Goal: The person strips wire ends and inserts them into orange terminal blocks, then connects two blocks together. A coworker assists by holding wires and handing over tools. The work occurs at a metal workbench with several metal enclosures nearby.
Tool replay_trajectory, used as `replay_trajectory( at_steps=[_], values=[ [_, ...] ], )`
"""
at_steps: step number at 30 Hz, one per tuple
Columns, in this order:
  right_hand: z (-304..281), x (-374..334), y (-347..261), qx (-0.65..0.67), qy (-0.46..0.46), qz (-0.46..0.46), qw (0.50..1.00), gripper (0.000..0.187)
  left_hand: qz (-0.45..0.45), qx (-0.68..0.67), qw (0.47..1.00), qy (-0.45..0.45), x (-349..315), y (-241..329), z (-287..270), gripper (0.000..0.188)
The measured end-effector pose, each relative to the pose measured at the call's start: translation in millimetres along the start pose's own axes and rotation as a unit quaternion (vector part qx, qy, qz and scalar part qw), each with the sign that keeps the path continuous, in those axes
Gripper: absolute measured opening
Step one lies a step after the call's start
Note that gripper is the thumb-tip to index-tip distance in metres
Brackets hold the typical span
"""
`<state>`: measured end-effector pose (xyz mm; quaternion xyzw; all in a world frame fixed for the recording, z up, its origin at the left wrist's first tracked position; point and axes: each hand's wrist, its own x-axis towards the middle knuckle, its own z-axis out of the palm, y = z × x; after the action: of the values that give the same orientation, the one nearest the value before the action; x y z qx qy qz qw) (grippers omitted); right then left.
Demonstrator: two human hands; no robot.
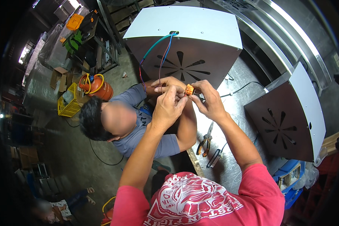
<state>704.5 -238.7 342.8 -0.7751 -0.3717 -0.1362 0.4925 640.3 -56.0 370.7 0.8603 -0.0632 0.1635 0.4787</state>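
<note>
A small translucent orange piece, which looks like a wire connector (189, 89), is pinched between my two hands. My right hand (210, 100) grips it with thumb and forefinger. The fingertips of my left hand (170, 104) close at its lower left side; any wire end there is hidden. Just behind my left hand, a co-worker's hand (173, 81) reaches in. Thin red and blue wires (165, 52) and a green-sleeved cable (154, 47) come from a hole in the white-topped brown metal box (143, 51). Orange-and-black pliers (205, 141) lie on the metal table below my right wrist.
A co-worker in a grey shirt (141, 118) crouches left of the table (233, 139). A second brown-and-white box (286, 113) stands right. Near the pliers lies a small black-and-grey object (214, 158). An orange gas cylinder (101, 88) and yellow crate (69, 103) are on the floor.
</note>
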Motion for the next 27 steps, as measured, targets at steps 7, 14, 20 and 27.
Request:
replay_trajectory(
  at_steps=[7,14,20,27],
  values=[
    [-5.0,5.2,-0.6,-0.021,-0.003,-0.025,0.999,0.035,-0.055,-0.092,0.994,0.007,-0.7,2.6,3.6,0.026],
    [-4.9,6.9,0.1,-0.021,-0.011,-0.025,0.999,0.034,0.013,-0.03,0.999,0.023,1.0,-1.0,1.8,0.023],
    [-4.1,4.5,0.4,-0.021,-0.012,-0.018,1.0,0.033,0.041,-0.01,0.998,0.044,1.0,-2.6,3.3,0.023],
    [-6.3,4.3,-0.8,-0.014,-0.011,-0.016,1.0,0.031,0.086,0.011,0.993,0.08,1.5,-3.1,9.2,0.022]
  ],
)
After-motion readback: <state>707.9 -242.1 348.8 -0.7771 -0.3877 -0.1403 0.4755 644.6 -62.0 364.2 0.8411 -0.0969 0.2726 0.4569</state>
